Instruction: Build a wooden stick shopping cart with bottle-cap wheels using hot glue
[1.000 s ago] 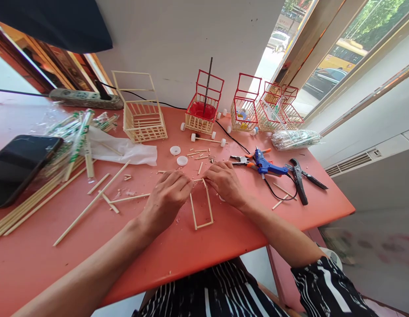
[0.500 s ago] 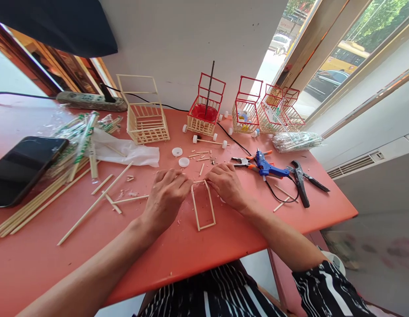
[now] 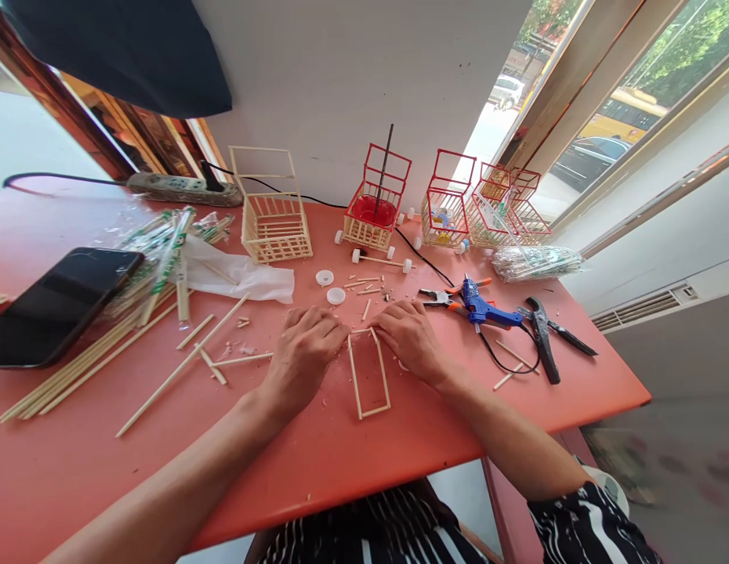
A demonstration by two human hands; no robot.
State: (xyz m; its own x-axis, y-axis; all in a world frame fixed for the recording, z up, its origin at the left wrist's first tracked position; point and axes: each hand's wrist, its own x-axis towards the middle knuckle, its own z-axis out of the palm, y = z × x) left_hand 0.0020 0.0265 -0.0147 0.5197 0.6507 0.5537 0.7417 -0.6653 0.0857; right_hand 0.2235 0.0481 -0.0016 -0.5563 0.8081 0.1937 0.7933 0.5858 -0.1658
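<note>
A small rectangular frame of thin wooden sticks (image 3: 385, 384) lies on the red table in front of me. My left hand (image 3: 309, 345) has its fingers closed at the frame's far left corner. At the far right corner my right hand (image 3: 412, 337) pinches the frame with bent fingers. The far short stick shows between the two hands; my fingertips hide its ends. Left of my left hand lie cut stick pieces (image 3: 241, 359) and a longer wooden stick (image 3: 182, 366).
Small stick carts, one plain (image 3: 276, 227) and several red-trimmed (image 3: 376, 223), stand along the wall. A blue glue gun (image 3: 491, 313), black-handled pliers (image 3: 544, 345), white bottle caps (image 3: 335, 296), a wheeled axle (image 3: 381, 261), a phone (image 3: 64, 301) and a power strip (image 3: 182, 189) are on the table (image 3: 270, 478).
The view has shifted slightly, so everything sits a little lower and further right. Both hands keep the same hold at the frame's far corners.
</note>
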